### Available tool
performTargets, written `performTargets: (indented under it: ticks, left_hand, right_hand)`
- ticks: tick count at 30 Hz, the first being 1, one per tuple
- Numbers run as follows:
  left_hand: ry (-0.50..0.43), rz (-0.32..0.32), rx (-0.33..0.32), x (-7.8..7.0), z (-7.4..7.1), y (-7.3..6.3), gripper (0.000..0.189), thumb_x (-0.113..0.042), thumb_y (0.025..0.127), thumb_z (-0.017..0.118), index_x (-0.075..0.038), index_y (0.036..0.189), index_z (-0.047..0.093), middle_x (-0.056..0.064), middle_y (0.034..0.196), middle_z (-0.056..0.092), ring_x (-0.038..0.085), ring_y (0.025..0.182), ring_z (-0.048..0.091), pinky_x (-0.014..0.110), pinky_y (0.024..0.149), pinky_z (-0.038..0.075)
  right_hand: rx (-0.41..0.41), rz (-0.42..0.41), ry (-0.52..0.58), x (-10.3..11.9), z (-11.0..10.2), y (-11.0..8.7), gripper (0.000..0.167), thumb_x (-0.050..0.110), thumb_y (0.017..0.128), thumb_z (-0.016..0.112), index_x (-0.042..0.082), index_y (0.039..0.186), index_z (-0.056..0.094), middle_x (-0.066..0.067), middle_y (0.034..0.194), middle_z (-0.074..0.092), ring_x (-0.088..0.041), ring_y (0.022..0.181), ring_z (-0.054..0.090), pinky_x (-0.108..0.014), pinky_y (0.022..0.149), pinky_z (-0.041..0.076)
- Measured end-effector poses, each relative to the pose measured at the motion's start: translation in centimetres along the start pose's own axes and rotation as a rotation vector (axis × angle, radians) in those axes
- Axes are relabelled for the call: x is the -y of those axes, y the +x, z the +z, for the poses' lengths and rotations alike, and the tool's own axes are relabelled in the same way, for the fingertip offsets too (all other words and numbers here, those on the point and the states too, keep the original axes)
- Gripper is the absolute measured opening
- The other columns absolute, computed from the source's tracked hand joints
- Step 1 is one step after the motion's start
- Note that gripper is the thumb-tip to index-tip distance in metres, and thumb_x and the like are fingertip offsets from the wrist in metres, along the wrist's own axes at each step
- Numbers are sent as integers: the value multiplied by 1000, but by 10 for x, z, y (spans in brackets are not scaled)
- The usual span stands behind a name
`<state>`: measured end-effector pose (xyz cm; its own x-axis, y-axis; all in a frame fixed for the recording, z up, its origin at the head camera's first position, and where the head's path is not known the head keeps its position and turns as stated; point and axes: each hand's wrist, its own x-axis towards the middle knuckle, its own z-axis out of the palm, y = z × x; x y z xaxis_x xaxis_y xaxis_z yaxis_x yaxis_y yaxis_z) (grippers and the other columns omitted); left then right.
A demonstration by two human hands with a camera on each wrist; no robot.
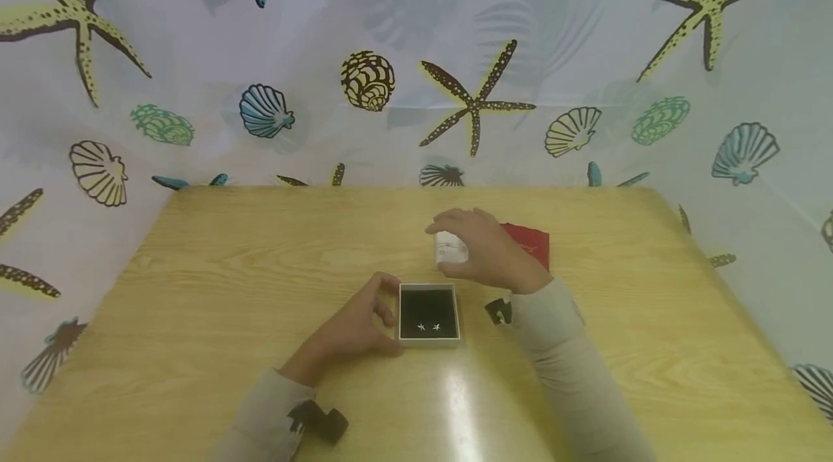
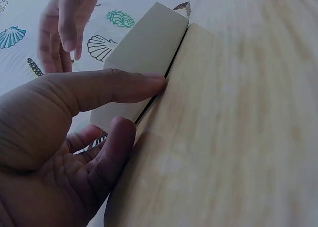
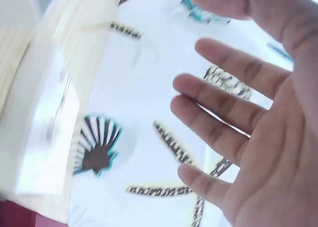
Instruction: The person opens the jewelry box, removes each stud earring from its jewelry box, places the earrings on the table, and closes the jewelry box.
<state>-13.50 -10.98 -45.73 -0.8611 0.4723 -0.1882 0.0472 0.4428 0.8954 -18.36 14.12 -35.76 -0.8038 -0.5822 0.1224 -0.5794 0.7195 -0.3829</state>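
A small square jewelry box (image 1: pixel 429 342) lies on the table with its top off. Its dark insert (image 1: pixel 426 306) carries two small silvery star-shaped earrings (image 1: pixel 429 327). My left hand (image 1: pixel 358 321) grips the box by its left side, thumb at the near corner and fingers at the far one; the left wrist view shows the thumb along the box's pale wall (image 2: pixel 149 43). Beyond the box, my right hand (image 1: pixel 484 249) reaches over a white boxy item (image 1: pixel 450 248). Its fingers are spread and apart from that white item (image 3: pixel 47 122) in the right wrist view.
A red flat pouch or card (image 1: pixel 532 241) with pale script lies just right of my right hand, partly hidden by it. Dark wrist cameras (image 1: pixel 319 422) sit at both sleeves. White cloth (image 1: pixel 403 137) printed with shells and starfish rises behind the wooden table (image 1: pixel 247 252).
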Motion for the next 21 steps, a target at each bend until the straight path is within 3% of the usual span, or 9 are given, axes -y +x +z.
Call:
performTargets:
  ticks: [5,8,14,21]
  left_hand:
    - [7,22,3,-2,-2,2,90,-14,65,92,-19,138,38,11,99,65,22,90,61,33,76,49]
    - [7,18,-1,-3,-3,2,90,-12,64,92,-18,137,39,12,97,64,22,88,60,33,76,48]
    - [1,2,-3,-3,-4,1,90,-11,64,91,-20,137,38,11,98,64,23,88,60,34,76,47]
    - [-3,2,1,-1,0,2,88,-12,65,91,-20,136,39,11,98,64,23,90,59,33,77,46]
  right_hand:
    - [-6,-91,-75,19,1,-19,15,15,82,75,16,96,75,-10,130,67,-30,124,61,-65,117,27]
    - [0,-105,-144,25,8,-30,8,15,79,79,19,84,75,-10,128,67,-31,124,61,-65,115,30]
    - [62,-91,-226,31,29,-37,9,18,75,85,22,80,78,-9,131,65,-29,128,57,-62,117,30]
    - [104,-100,-212,30,42,-37,11,20,71,88,22,78,79,-8,130,65,-29,128,56,-63,115,32]
